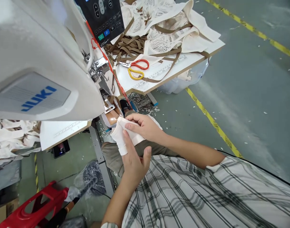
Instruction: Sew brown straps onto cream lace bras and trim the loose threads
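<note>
My right hand (145,126) pinches a cream fabric garment piece (117,137) between thumb and fingers. Against the lower part of that fabric lies my left hand (134,163), index finger stretched along it and thumb spread wide; its other fingers are mostly hidden. At its upper end, the fabric meets a brown strap (116,111) by the metal clamp (109,109) of a white JUKI sewing machine (64,60). Both hands are just in front of the needle area, over my lap.
Red-and-yellow-handled thread snips (135,68) lie on the white table (145,84). Behind them are brown straps (128,47) and lacy cream garments (164,34). A control panel (107,19) stands above. More cream pieces (14,136) are at left, near a red plastic frame (38,205).
</note>
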`<state>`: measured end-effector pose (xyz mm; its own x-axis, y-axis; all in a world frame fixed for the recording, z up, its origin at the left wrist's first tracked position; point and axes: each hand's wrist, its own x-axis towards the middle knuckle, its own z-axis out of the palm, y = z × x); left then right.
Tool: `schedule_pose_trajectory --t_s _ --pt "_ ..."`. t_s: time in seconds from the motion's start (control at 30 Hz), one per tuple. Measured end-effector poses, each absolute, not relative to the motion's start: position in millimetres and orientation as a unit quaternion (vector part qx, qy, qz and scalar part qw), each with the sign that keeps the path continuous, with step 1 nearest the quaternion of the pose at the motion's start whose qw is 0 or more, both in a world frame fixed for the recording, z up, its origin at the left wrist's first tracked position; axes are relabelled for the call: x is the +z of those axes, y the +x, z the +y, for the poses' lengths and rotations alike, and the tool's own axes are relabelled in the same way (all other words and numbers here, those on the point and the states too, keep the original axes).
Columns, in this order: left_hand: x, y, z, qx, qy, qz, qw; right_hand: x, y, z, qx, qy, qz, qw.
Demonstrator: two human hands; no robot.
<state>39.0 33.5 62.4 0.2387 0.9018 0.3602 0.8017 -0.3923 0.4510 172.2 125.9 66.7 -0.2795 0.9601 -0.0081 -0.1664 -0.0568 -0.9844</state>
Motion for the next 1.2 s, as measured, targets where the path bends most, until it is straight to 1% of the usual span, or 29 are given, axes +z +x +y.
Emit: schedule_pose_trajectory --t_s 0.1,0.2,0.27,0.3,0.37,0.47,0.5,0.57,0.67,0.73,0.8,0.9,1.03,1.1,1.2 --pt "65.3 41.9 35.0 0.276 0.779 0.547 0.132 67.2 174.3 130.9 0.604 -0.405 -0.517 0.452" --pt "69.2 37.2 35.0 0.281 0.766 0.539 0.209 67.7 177.8 135.5 0.61 -0.407 -0.502 0.459" --pt "74.0 29.4 35.2 0.292 0.761 0.534 0.223 70.4 182.6 137.6 0.611 -0.413 -0.493 0.461" --pt "77.5 24.6 35.8 0.302 0.762 0.534 0.206 72.7 185.9 138.0 0.607 -0.416 -0.497 0.46" --pt "86.4 14.9 38.7 0.336 0.769 0.526 0.138 78.8 193.8 137.0 0.589 -0.411 -0.532 0.448" --pt "102.8 4.6 47.5 0.393 0.789 0.469 0.05 89.2 206.5 130.4 0.562 -0.367 -0.621 0.405" --pt "107.7 2.8 51.2 0.393 0.805 0.442 0.041 92.1 210.2 127.2 0.555 -0.345 -0.652 0.385" --pt "114.5 0.8 58.4 0.349 0.844 0.403 0.058 95.9 215.9 120.4 0.531 -0.304 -0.71 0.348" --pt "113.7 -2.5 65.3 0.275 0.876 0.386 0.095 95.5 219.5 111.3 0.451 -0.282 -0.788 0.31" --pt "107.2 -6.8 66.1 0.278 0.881 0.371 0.096 91.6 219.0 106.6 0.376 -0.286 -0.827 0.307" --pt "99.8 -12.0 64.4 0.303 0.884 0.347 0.074 86.0 217.3 102.6 0.296 -0.285 -0.854 0.318" --pt "92.4 -18.7 59.7 0.345 0.882 0.321 -0.003 77.5 214.0 96.9 0.218 -0.272 -0.871 0.347" --pt "89.6 -23.3 54.6 0.385 0.867 0.305 -0.084 70.4 210.1 90.5 0.228 -0.273 -0.868 0.348" --pt "89.1 -24.6 53.3 0.393 0.863 0.302 -0.099 68.6 208.7 88.7 0.23 -0.272 -0.869 0.344" --pt "87.7 -26.4 52.5 0.397 0.861 0.3 -0.108 67.6 207.1 87.6 0.196 -0.265 -0.879 0.345"
